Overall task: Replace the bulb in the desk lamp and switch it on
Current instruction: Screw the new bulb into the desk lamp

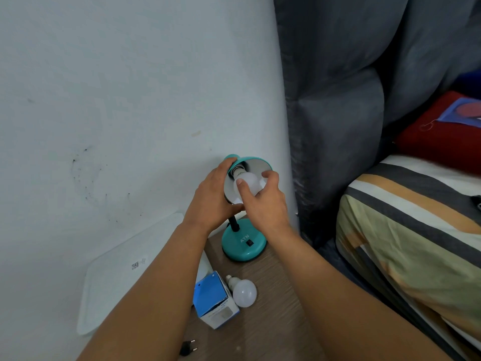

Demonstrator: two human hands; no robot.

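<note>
Left hand (213, 194) wraps the teal lamp shade (256, 162), grip curled round its rim. Right hand (263, 201) pinches the white bulb (250, 182) seated at the socket inside the shade. Lamp base (243, 243) stands on the table (273, 321). At 6 o'clock of the base lie a second bulb (244, 293) and a blue box (216, 300), touching.

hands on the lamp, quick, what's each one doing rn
Left hand: holds the lamp shade.
Right hand: fingers curled round the bulb in the socket.
</note>
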